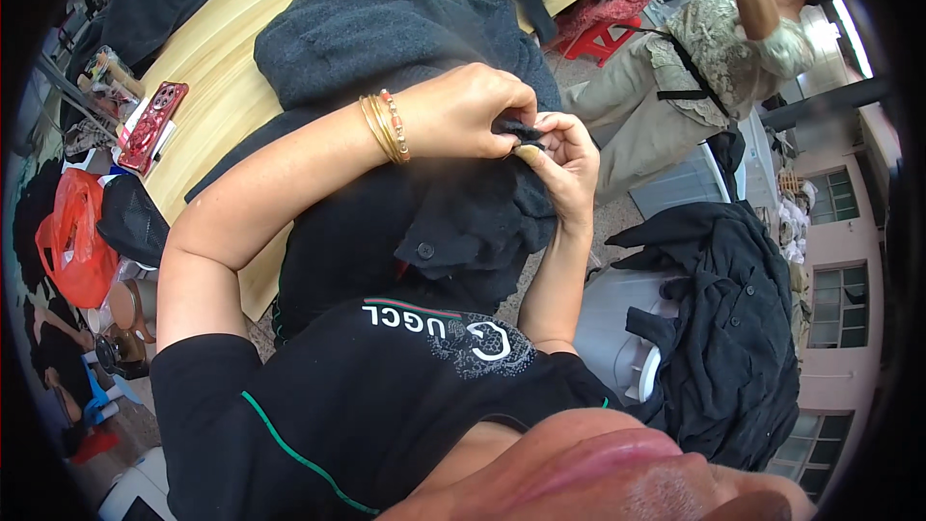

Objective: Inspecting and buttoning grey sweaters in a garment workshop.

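A dark grey wool garment (386, 34) lies bunched on the wooden table and hangs over its edge onto my lap. Both hands meet over it, close together. My left hand (473, 111), bracelets at its wrist, is closed with the fingertips pinching a small dark fold of the cloth. Opposite it, my right hand (567, 159) pinches the same piece between thumb and fingers. What exactly lies between the fingertips is too small to make out. Below the hands, a garment flap with a round dark button (424, 251) hangs down.
The pale wooden table (222, 68) carries a red-cased phone (152, 127) at the left. Nearby are a red plastic bag (75, 236) and dark cloth. At right, dark buttoned garments (738, 318) drape over a grey bin (617, 314). Another person (690, 68) stands at the far right, near a red stool (600, 41).
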Demonstrator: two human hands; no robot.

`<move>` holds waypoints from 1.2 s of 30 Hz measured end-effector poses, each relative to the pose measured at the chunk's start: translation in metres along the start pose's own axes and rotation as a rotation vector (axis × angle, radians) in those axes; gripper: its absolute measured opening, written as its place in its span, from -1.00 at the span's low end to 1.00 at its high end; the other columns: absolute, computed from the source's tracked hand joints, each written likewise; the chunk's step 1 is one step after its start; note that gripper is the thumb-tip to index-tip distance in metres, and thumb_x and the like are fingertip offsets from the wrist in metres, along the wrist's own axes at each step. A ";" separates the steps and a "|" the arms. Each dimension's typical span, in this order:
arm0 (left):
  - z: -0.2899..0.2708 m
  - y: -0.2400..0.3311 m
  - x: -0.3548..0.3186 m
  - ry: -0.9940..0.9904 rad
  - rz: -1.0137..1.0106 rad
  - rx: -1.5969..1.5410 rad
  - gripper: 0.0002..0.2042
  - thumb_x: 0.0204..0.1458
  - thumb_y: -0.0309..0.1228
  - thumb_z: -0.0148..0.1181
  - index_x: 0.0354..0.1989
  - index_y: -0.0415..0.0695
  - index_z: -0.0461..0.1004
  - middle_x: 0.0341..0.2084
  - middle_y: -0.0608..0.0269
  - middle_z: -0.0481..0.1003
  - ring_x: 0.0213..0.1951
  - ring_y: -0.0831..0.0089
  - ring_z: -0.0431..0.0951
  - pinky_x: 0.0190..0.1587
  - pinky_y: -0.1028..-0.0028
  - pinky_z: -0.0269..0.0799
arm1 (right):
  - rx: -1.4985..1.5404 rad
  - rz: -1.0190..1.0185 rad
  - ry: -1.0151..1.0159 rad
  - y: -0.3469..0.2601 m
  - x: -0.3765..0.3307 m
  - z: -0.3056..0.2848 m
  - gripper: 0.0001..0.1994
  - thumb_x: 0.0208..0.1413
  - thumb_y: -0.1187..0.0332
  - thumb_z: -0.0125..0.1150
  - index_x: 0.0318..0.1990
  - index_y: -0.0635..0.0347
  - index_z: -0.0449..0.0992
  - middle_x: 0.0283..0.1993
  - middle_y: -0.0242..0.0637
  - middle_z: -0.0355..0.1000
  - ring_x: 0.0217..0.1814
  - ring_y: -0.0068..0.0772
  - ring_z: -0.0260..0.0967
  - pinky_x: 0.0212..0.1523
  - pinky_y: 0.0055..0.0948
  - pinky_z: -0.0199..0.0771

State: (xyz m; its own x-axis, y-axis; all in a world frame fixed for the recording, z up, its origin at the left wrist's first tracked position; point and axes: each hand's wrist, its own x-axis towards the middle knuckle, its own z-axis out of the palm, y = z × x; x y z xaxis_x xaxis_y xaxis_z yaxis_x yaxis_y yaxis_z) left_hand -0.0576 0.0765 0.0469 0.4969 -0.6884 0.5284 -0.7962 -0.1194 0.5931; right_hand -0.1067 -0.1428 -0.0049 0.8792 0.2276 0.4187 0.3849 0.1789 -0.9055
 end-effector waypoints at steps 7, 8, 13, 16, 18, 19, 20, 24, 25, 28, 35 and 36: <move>-0.004 -0.006 0.004 0.024 0.004 -0.075 -0.83 -0.10 -0.46 0.35 -0.34 -0.25 0.56 -0.47 0.19 0.53 -0.42 0.41 0.54 -0.34 0.46 0.47 | -0.012 0.057 -0.021 -0.008 0.008 -0.006 -0.72 0.07 0.64 0.34 -0.10 0.31 0.40 -0.06 -0.29 0.40 -0.07 -0.56 0.43 0.00 -0.58 0.46; -0.004 -0.006 0.005 0.016 -0.013 -0.102 -0.83 -0.10 -0.46 0.36 -0.34 -0.24 0.56 -0.49 0.22 0.52 -0.42 0.45 0.53 -0.35 0.48 0.47 | -0.010 0.054 -0.033 -0.009 0.008 -0.007 -0.72 0.07 0.64 0.34 -0.10 0.31 0.40 -0.06 -0.29 0.40 -0.07 -0.56 0.43 -0.01 -0.58 0.46; -0.004 -0.006 0.005 0.003 0.032 -0.088 -0.84 -0.11 -0.47 0.40 -0.36 -0.22 0.57 -0.54 0.29 0.46 -0.50 0.54 0.46 -0.43 0.52 0.43 | 0.036 0.055 -0.052 -0.010 0.006 -0.007 -0.73 0.08 0.66 0.33 -0.09 0.30 0.45 -0.04 -0.33 0.42 -0.03 -0.54 0.45 -0.01 -0.54 0.50; -0.003 -0.006 0.005 0.004 0.039 -0.090 -0.85 -0.11 -0.48 0.40 -0.38 -0.22 0.57 -0.56 0.30 0.44 -0.51 0.55 0.46 -0.45 0.53 0.42 | 0.066 0.073 -0.042 -0.011 0.005 -0.006 -0.76 0.08 0.65 0.33 -0.11 0.31 0.46 -0.06 -0.32 0.43 -0.04 -0.53 0.45 -0.02 -0.54 0.50; -0.003 -0.005 0.004 0.011 0.017 -0.107 -0.86 -0.12 -0.49 0.39 -0.39 -0.22 0.57 -0.56 0.30 0.44 -0.51 0.57 0.46 -0.45 0.54 0.41 | 0.061 0.093 -0.036 -0.013 0.005 -0.005 -0.76 0.08 0.65 0.33 -0.11 0.31 0.46 -0.06 -0.32 0.43 -0.05 -0.54 0.46 -0.03 -0.55 0.50; -0.003 -0.004 0.003 0.012 0.007 -0.114 -0.86 -0.12 -0.50 0.39 -0.39 -0.22 0.57 -0.56 0.30 0.44 -0.51 0.58 0.46 -0.45 0.55 0.41 | 0.070 0.096 -0.033 -0.014 0.004 -0.005 -0.76 0.08 0.65 0.33 -0.12 0.32 0.46 -0.06 -0.32 0.43 -0.05 -0.54 0.46 -0.03 -0.55 0.50; -0.004 -0.004 0.003 -0.009 -0.058 -0.159 -0.87 -0.12 -0.50 0.38 -0.41 -0.23 0.57 -0.56 0.31 0.45 -0.51 0.60 0.45 -0.45 0.57 0.41 | 0.080 0.123 -0.026 -0.015 0.004 -0.004 -0.76 0.08 0.66 0.32 -0.12 0.33 0.45 -0.07 -0.32 0.43 -0.07 -0.54 0.46 -0.04 -0.56 0.50; -0.003 -0.001 0.004 -0.033 -0.112 -0.148 -0.87 -0.12 -0.49 0.38 -0.44 -0.23 0.56 -0.55 0.30 0.47 -0.51 0.60 0.45 -0.44 0.57 0.42 | 0.111 0.116 -0.034 -0.018 0.003 -0.004 -0.76 0.07 0.67 0.32 -0.12 0.35 0.46 -0.11 -0.30 0.44 -0.08 -0.55 0.46 -0.06 -0.55 0.51; -0.002 -0.001 0.005 -0.001 -0.055 -0.146 -0.88 -0.13 -0.49 0.38 -0.44 -0.23 0.56 -0.56 0.29 0.47 -0.51 0.59 0.46 -0.44 0.56 0.42 | 0.076 0.113 -0.022 -0.018 0.003 -0.005 -0.76 0.06 0.67 0.33 -0.12 0.34 0.46 -0.11 -0.30 0.44 -0.08 -0.54 0.47 -0.06 -0.54 0.51; 0.000 -0.002 0.006 0.056 0.009 -0.070 -0.88 -0.14 -0.50 0.35 -0.44 -0.23 0.55 -0.57 0.26 0.47 -0.50 0.52 0.48 -0.44 0.50 0.41 | -0.014 0.099 -0.003 -0.018 0.005 -0.005 -0.76 0.05 0.66 0.35 -0.14 0.33 0.48 -0.11 -0.31 0.46 -0.08 -0.54 0.47 -0.04 -0.53 0.52; 0.004 -0.005 0.001 0.157 0.162 0.191 -0.86 -0.16 -0.49 0.30 -0.40 -0.22 0.53 -0.48 0.13 0.53 -0.39 0.25 0.60 -0.33 0.38 0.50 | -0.045 -0.015 0.041 -0.012 0.009 0.002 -0.81 0.11 0.65 0.30 -0.13 0.33 0.49 -0.09 -0.30 0.49 -0.12 -0.61 0.46 -0.05 -0.64 0.47; 0.003 -0.004 0.000 0.154 0.156 0.215 -0.86 -0.16 -0.49 0.30 -0.41 -0.22 0.52 -0.47 0.14 0.53 -0.39 0.22 0.59 -0.33 0.37 0.50 | -0.061 -0.022 0.058 -0.010 0.009 0.004 -0.81 0.12 0.65 0.29 -0.13 0.34 0.49 -0.09 -0.30 0.49 -0.11 -0.61 0.45 -0.05 -0.64 0.46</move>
State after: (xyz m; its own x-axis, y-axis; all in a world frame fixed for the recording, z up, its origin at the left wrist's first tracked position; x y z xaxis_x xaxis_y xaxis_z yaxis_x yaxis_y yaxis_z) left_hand -0.0553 0.0749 0.0423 0.3961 -0.5955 0.6989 -0.9137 -0.1804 0.3642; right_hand -0.1038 -0.1385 0.0080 0.8845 0.1677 0.4354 0.4192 0.1241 -0.8994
